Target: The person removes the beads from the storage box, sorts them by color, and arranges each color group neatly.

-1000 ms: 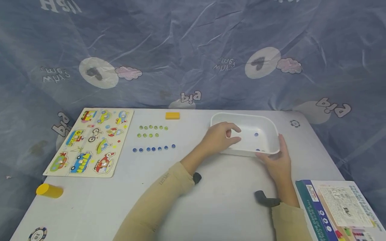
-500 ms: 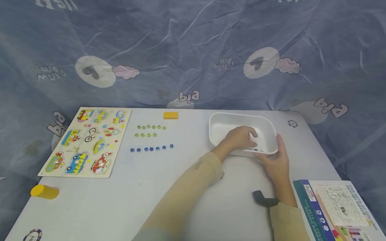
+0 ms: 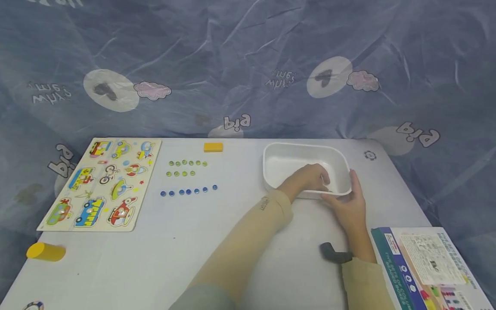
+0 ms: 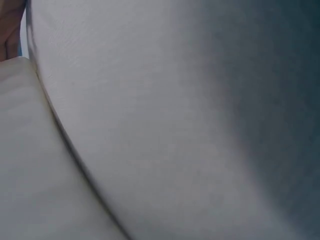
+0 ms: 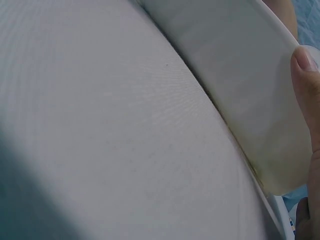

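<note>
A white plastic tray (image 3: 283, 159) sits at the back right of the table. My left hand (image 3: 308, 176) reaches inside it, fingers bent down with the tips at the floor near the front right corner. I cannot tell whether a small blue disc is between those fingertips. My right hand (image 3: 350, 206) grips the tray's front right corner; in the right wrist view its thumb (image 5: 306, 80) lies at the rim. Left of the tray are a row of small blue discs (image 3: 188, 192) and two rows of green ones (image 3: 184, 162).
A picture puzzle board (image 3: 104, 185) lies at the left, with a yellow cylinder (image 3: 46, 252) in front. A yellow block (image 3: 213, 147) is at the back edge. A printed box (image 3: 426, 267) occupies the front right. Patterned blue fabric (image 3: 232, 64) hangs behind the table.
My left hand has moved right from the tray's left side to its front right corner, fingers lowering and closing. The blue discs seen inside are now hidden. My right hand keeps its grip.
</note>
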`<state>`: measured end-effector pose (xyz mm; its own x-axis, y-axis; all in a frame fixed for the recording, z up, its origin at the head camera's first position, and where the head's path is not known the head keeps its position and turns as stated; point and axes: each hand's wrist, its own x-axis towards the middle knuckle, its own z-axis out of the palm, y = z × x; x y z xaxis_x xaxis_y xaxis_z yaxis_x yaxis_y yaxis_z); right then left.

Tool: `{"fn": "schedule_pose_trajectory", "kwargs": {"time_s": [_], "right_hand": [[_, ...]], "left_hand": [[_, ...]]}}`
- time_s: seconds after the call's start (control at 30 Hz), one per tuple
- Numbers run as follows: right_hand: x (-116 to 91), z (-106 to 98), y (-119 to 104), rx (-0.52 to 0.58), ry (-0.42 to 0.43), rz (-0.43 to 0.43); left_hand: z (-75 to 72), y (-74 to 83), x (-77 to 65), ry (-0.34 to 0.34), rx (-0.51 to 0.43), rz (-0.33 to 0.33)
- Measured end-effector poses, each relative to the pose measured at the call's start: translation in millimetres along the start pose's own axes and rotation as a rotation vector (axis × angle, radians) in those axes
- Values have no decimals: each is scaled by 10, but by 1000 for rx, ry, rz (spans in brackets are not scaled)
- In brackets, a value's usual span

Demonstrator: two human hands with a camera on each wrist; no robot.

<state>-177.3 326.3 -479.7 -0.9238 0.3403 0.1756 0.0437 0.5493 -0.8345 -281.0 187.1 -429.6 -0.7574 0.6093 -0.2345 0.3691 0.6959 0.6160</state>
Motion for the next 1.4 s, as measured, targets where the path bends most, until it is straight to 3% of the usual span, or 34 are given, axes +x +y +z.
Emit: {"fn": "schedule_pose_trajectory", "kwargs": {"time_s": [0.27,0.53,0.67,0.83,0.93,1.03,1.13,1.3,1.4], "right_hand": [[-14,41,-5,10,-6,14],[-13,65,-22,45,-31,-11],[-9,74,-43,46,-34,-9],[-6,73,-49,32,-24,-2],[-4,61,-41,20,-19,2],[3,47,-26,2,-17,3],[14,33,-8,-6,-12,2],[17,21,11,-16,-5,22],[16,18,33,-32,7,35]], "left_hand": [[28,-78,23,-62,-30,82],[19,-105,12,-82,-24,77],[2,-106,-1,-25,1,72],[-66,-64,-85,119,-42,66],[-153,-13,-176,204,-86,117],[-275,47,-330,247,-138,184],[-406,91,-578,256,-203,240],[-554,32,-1163,308,-308,323],[-588,-85,-1548,352,-345,322]]}}
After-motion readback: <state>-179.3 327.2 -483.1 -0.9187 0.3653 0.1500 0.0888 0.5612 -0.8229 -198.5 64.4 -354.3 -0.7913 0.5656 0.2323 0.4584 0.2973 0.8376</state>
